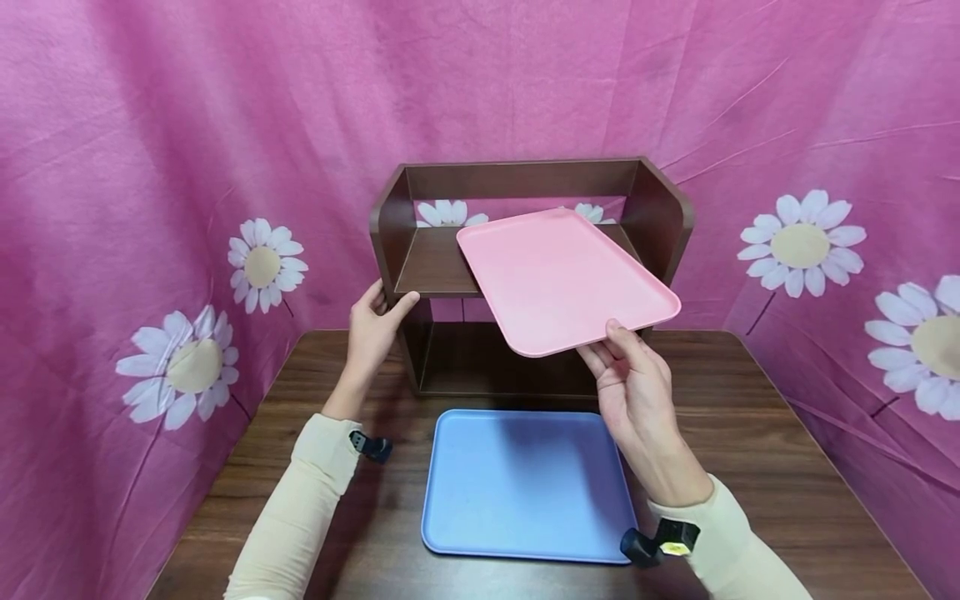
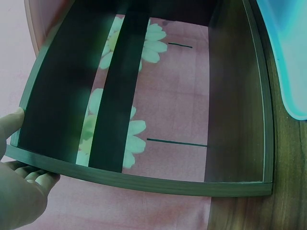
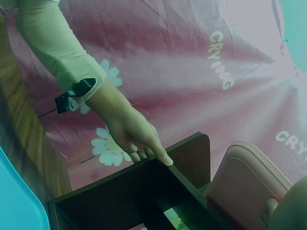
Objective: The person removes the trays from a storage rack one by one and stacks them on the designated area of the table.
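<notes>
A dark brown two-tier wooden shelf (image 1: pixel 450 257) stands at the back of the table. My left hand (image 1: pixel 372 329) grips its left side panel, thumb on the front edge at the upper board and fingers round the outside; the left wrist view shows the same hold. In my right hand (image 1: pixel 633 387), thumb on top and fingers beneath, is the near edge of a pink tray (image 1: pixel 562 279). The tray is tilted, and its far end overlaps the upper board in the head view. Flat on the table in front of the shelf lies a blue tray (image 1: pixel 525 487).
The wood-grain table (image 1: pixel 735 442) extends to both sides of the shelf. Behind and beside it hangs a pink cloth (image 1: pixel 300 100) printed with white daisies. The shelf's raised side panels (image 1: pixel 663 217) and back rail (image 1: pixel 525 179) border the upper board.
</notes>
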The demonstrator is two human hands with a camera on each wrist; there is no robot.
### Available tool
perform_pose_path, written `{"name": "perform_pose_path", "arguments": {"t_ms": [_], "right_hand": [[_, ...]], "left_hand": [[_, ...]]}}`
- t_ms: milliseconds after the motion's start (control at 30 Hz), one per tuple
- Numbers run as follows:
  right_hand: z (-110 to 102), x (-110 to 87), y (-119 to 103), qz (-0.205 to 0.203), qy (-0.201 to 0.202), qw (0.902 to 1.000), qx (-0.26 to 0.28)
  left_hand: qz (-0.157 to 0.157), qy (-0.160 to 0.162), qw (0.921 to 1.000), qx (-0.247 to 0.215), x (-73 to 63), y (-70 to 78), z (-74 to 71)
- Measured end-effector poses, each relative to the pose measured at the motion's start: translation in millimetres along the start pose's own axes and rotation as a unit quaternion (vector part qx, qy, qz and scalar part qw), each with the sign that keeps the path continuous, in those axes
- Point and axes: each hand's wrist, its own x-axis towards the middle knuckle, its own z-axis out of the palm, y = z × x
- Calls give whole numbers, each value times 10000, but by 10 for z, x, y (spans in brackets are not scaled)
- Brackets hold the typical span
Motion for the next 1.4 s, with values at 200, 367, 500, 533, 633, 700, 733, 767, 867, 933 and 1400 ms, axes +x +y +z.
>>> {"name": "perform_pose_path", "arguments": {"t_ms": [200, 367, 500, 533, 633, 700, 733, 767, 867, 933, 1400], "right_hand": [[0, -29, -50, -9, -120, 9999, 40], [4, -53, -92, -1, -210, 9998, 67], [-1, -70, -120, 40, -263, 9996, 60], [-1, -74, -127, 50, -273, 9996, 45], [-11, -85, -155, 46, -323, 9995, 36], [-18, -92, -178, 7, -362, 9993, 26], [-20, -95, -189, -17, -377, 9993, 3], [-24, -96, -200, -28, -396, 9992, 9], [-28, -102, -227, -15, -444, 9990, 18], [-27, -107, -241, 0, -484, 9988, 11], [-64, -129, -361, -88, -806, 9966, -144]], "left_hand": [[-21, 0, 10000, 44, 4, 10, -7], [15, 9, 10000, 10, 13, 4, -2], [63, 7, 10000, -3, 12, 0, -3], [60, 14, 10000, 5, 9, 1, -4], [42, -1, 10000, 22, 5, 1, 5], [22, -24, 10000, 42, 7, 2, 14], [9, -29, 10000, 44, 8, 3, 18], [1, -37, 10000, 32, 10, 3, 21], [-56, -35, 10000, 7, 6, 15, 16], [-76, -20, 10000, -18, 1, 25, 9], [40, 8, 10000, -55, 9, -6, 10]]}}
